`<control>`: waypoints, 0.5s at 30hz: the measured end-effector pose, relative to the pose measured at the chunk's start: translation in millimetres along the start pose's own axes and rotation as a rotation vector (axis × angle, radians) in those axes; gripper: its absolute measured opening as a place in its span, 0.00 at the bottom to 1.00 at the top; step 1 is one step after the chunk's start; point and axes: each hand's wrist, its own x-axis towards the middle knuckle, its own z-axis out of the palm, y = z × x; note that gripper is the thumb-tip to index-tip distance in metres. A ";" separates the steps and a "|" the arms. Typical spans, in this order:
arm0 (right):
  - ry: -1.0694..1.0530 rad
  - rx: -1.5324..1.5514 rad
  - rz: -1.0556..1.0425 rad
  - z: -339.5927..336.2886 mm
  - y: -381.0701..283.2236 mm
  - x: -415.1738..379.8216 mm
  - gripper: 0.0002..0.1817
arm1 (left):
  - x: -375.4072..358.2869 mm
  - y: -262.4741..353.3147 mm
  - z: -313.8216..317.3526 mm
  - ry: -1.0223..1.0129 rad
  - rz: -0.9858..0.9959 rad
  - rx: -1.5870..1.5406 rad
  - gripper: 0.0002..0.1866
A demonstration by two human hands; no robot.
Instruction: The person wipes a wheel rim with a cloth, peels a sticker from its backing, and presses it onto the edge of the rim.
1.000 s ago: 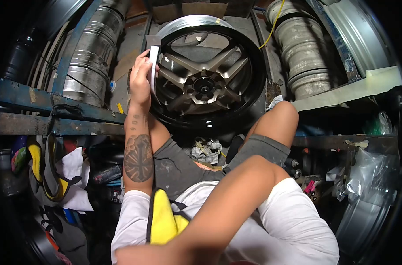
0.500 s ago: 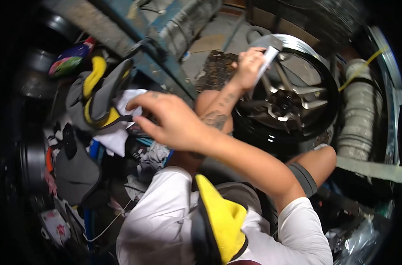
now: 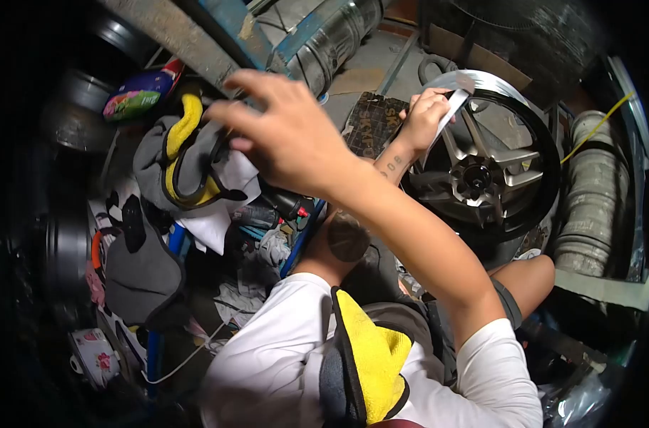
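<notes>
A yellow cloth (image 3: 364,357) lies draped over my lap, nearest to me. My right hand (image 3: 282,135) crosses to my left with fingers spread and empty, hovering just above the heap of grey-and-yellow rags (image 3: 185,160) on the cluttered shelf. To pick one cleanly, I judge I should pinch a single loose edge rather than grab the whole pile. Farther out, my left hand (image 3: 426,114) is clenched around a folded white sheet (image 3: 449,107), pressed against the rim of the black wheel (image 3: 496,171). Keeping that sheet flat on the rim matters.
</notes>
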 end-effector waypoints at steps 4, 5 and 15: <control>-0.143 -0.194 -0.216 34.4 24.7 -7.7 0.18 | 5.2 3.2 2.7 -0.023 0.017 -0.058 0.17; -0.132 -0.189 -0.272 37.4 30.2 -2.8 0.16 | 5.7 5.8 2.0 -0.038 0.013 -0.079 0.17; 0.563 1.037 0.790 -75.4 -32.9 -30.1 0.08 | 9.1 -9.3 7.9 0.113 0.024 -0.011 0.19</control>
